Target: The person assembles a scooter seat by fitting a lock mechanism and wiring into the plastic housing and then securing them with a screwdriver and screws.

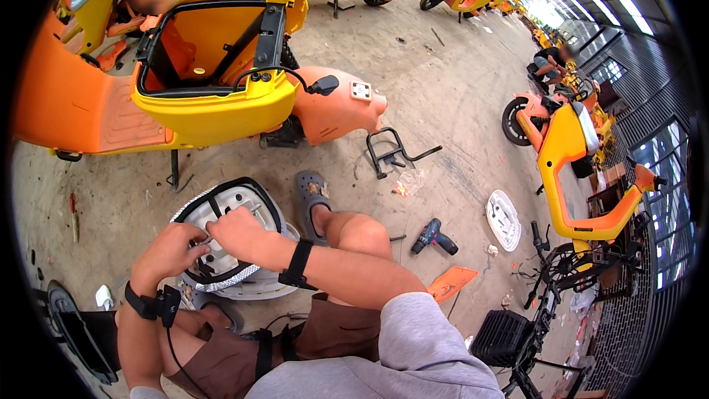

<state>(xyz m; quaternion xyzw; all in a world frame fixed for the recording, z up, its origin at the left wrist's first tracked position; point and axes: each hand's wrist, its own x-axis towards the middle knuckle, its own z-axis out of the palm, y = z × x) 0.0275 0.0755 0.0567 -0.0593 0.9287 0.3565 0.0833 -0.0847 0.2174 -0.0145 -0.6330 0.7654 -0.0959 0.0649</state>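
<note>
What looks like an upturned scooter seat (pixel 258 196), with a white ribbed underside, a black rim strip and a silvery edge, lies between my legs. It rests on another pale shell (pixel 269 287). My left hand (pixel 171 253) is over its near left part, thumb and fingers pinched together. Against it, my right hand (pixel 240 235) is closed above the white underside. Both sets of fingertips meet at a small dark piece too hidden to name.
A yellow and orange scooter (pixel 221 114) with an open seat well stands ahead. To the right lie a cordless drill (pixel 434 237), a black metal bracket (pixel 395 154), a white seat base (pixel 504 220) and an orange panel (pixel 452 283). A yellow scooter (pixel 565 177) and another person (pixel 550 63) are farther right.
</note>
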